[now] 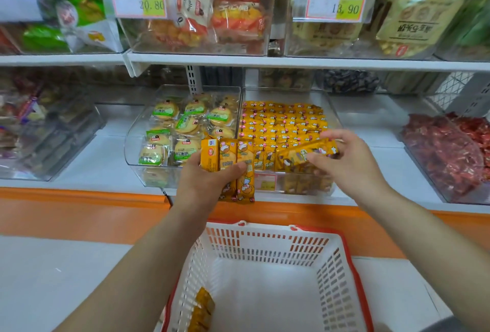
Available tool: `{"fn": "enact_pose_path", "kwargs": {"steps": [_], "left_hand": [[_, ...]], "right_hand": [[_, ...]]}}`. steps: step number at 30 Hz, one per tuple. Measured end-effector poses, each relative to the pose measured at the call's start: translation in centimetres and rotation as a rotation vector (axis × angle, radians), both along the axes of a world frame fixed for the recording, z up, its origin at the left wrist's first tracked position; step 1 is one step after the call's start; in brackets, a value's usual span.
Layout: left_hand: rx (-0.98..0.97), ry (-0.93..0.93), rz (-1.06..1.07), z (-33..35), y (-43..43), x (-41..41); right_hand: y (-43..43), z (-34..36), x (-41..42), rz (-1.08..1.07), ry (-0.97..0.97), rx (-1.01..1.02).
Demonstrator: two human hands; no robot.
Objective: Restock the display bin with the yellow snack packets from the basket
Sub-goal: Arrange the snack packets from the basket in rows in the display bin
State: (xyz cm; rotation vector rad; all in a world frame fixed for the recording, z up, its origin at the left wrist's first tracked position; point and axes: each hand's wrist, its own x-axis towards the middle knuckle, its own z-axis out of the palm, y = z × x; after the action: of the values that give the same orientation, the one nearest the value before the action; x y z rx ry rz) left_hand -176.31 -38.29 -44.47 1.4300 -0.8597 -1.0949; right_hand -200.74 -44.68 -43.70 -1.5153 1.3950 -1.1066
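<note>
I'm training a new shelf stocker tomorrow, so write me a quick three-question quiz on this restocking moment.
1. Multiple choice: what lies in the white-and-red basket? A) nothing; B) a few yellow snack packets in its near left corner; C) red sweets.
2. True or false: the left hand holds nothing.
3. Fill in: the display bin with the yellow packets stands to the ___ of the bin of green-labelled biscuits.
Key: 1 B. 2 false: it grips several yellow packets, and the right hand holds at least one. 3 right.
</note>
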Motion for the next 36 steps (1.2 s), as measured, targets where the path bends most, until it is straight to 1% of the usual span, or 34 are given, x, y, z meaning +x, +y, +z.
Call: {"fn": "enact_pose_path", "kwargs": {"steps": [2,5,7,10,13,14,17,19,20,21,23,25,28,30,31,34,36], "left_hand": [[-0.004,-0.015,0.013,0.0,-0.1,0.2],[0.002,-0.025,0.025,-0.1,-0.3,0.6],[0.004,-0.026,0.028,-0.2,-0.4,0.9],[-0.007,-0.032,0.029,-0.3,-0.4,1.1],[-0.011,-0.051,0.031,-0.5,-0.6,1.1],[-0.012,-0.059,0.032,-0.6,-0.6,1.1],[-0.018,-0.076,0.027,-0.7,-0.7,1.1],[-0.017,-0.077,0.023,-0.7,-0.7,0.9],[-0.012,-0.074,0.020,-0.8,-0.8,0.8],[-0.006,-0.073,0.015,-0.8,-0.8,0.6],[0.005,-0.078,0.000,-0.8,-0.9,0.2],[0.013,-0.082,-0.026,-1.0,-1.0,-0.2],[0.009,-0.102,-0.071,-1.2,-0.8,-1.3],[0.010,-0.119,-0.106,-1.3,-0.7,-2.3],[0.005,-0.121,-0.128,-1.3,-0.5,-2.8],[-0.021,-0.086,-0.190,-1.4,-0.2,-3.8],[-0.021,-0.067,-0.203,-1.2,-0.1,-4.2]], "right_hand": [[-2.3,0.0,0.7,0.028,0.168,-0.080],[-5.7,0.0,2.0,0.107,0.506,-0.209],[-7.5,-0.2,2.9,0.158,0.669,-0.232],[-9.1,-0.7,4.1,0.233,0.775,-0.149],[-9.8,-1.6,4.9,0.327,0.948,-0.096],[-9.9,-2.0,5.1,0.353,0.978,-0.083],[-9.9,-2.6,5.2,0.384,1.013,-0.057],[-9.4,-2.2,4.8,0.358,1.024,-0.094],[-9.0,-1.8,4.5,0.330,0.992,-0.122],[-8.3,-1.3,4.1,0.299,0.921,-0.154],[-6.3,-0.3,3.3,0.272,0.705,-0.189],[-3.8,0.3,2.7,0.303,0.452,-0.108],[-0.1,0.4,2.7,0.356,0.080,0.107],[1.0,0.1,2.9,0.362,-0.095,0.203],[1.3,0.0,2.9,0.369,-0.113,0.212],[1.2,0.2,2.3,0.414,-0.017,0.167],[0.8,0.6,1.6,0.414,-0.066,0.207]]}}
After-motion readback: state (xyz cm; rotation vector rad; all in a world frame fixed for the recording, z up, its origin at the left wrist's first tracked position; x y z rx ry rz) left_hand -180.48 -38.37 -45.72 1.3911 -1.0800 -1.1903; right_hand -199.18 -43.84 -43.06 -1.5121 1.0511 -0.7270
